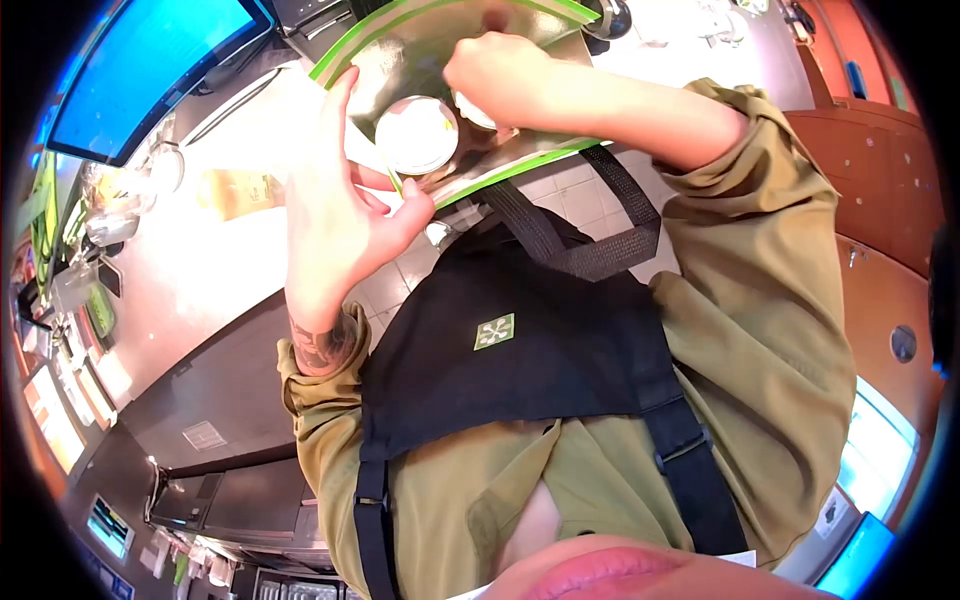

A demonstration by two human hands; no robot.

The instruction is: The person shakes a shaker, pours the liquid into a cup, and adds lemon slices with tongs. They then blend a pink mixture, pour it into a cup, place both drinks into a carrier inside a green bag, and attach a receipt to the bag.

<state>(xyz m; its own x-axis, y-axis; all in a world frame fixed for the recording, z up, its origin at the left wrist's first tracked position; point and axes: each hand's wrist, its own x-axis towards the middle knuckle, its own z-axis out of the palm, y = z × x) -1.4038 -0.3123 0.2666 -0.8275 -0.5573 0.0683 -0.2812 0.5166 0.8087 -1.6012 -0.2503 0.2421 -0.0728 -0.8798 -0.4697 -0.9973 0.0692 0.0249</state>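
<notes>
An insulated bag (375, 50) with a silver lining and green trim stands with its mouth wide apart. Inside it, toward the left, is a round container with a white lid (417, 135). My left hand (345, 215) spans the bag's left side, thumb by the front rim and index finger along the back; some of its fingers are hidden. My right hand (505, 80) reaches into the bag from the right, its fingers curled down on a second white container (474, 112), mostly covered by the hand. A black strap handle (625, 215) hangs at the front.
A blue-lit monitor (155, 75) stands at the back left of the white counter (215, 265). A yellowish packet (238, 193) lies left of my hand. Plastic-wrapped items (110, 205) and a phone-like dark object (110, 277) sit farther left. Tiled floor (580, 200) shows below.
</notes>
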